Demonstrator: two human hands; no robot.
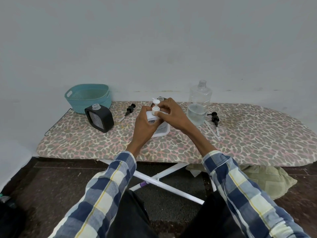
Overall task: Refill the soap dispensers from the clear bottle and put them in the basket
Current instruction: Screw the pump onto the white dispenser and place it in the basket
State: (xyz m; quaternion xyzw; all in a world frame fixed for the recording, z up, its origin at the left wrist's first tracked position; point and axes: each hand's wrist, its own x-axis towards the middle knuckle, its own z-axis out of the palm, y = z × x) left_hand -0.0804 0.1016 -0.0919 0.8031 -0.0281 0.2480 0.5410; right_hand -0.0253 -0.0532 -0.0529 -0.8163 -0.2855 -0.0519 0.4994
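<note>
Leopard-print ironing board (240,134); white dispenser (160,130), label unreadable, between both hands.

Long-sleeved checked shirt, both sleeves (109,191) alike: broad blocks of navy, paler blue and cream, crossed by thin yellow lines and fine white threads. Cuffs buttoned close at the wrists, edged with a narrow stitched seam. Woven, slightly soft cloth, lightly creased along the forearms. Bare hands (145,124) past the cuffs, without rings, watch or bands. Black trousers (130,219) at six o'clock, plain, unmarked.
</note>
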